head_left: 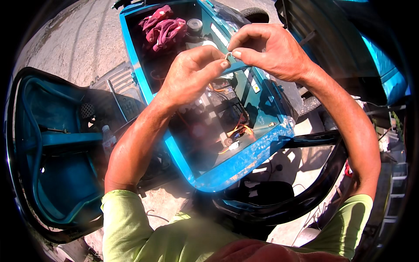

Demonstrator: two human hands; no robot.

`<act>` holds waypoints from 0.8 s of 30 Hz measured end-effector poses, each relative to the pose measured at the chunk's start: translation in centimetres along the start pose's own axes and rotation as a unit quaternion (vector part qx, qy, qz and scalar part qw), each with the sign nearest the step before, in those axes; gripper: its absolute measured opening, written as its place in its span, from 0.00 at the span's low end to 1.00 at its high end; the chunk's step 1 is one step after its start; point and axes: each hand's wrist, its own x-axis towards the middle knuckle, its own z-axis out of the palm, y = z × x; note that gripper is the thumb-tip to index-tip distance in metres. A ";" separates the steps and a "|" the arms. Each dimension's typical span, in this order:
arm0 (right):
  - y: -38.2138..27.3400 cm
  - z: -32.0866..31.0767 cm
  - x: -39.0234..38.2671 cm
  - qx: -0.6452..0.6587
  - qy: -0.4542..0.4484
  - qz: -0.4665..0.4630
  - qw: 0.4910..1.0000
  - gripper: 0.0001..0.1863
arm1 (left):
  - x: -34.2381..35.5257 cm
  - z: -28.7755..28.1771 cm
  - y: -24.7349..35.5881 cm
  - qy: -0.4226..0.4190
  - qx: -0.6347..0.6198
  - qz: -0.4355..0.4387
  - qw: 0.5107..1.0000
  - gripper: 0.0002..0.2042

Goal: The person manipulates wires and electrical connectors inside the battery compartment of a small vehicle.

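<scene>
My left hand (196,74) and my right hand (273,54) meet above an open blue metal compartment (246,170). Both pinch a small, thin, light-coloured piece (228,55), which looks like a wire end; its exact form is too small to make out. Below them, electrical parts and orange and yellow wires (238,129) lie inside the compartment, partly in glare. Its far section holds a crumpled maroon spotted cloth (161,30) and a round metal can (194,26).
A teal plastic shell (61,183) with a plastic bottle (107,137) is at the left. A black curved tube (318,187) runs below and right of the compartment. A dark and blue body panel (388,76) stands at upper right, near a tyre (255,13). Concrete ground (52,52) surrounds them.
</scene>
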 end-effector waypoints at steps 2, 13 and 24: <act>-0.1 -0.1 -0.1 -0.012 0.002 -0.012 1.000 0.12 | 0.1 0.0 0.2 -0.011 0.006 -0.010 1.000 0.10; 0.2 0.2 0.0 -0.040 0.048 -0.039 0.997 0.12 | -0.1 -0.1 0.2 -0.026 0.000 -0.015 1.000 0.11; 1.0 -0.2 0.2 -0.033 0.002 0.027 0.999 0.14 | -0.1 -0.3 0.4 -0.018 0.001 -0.033 0.999 0.14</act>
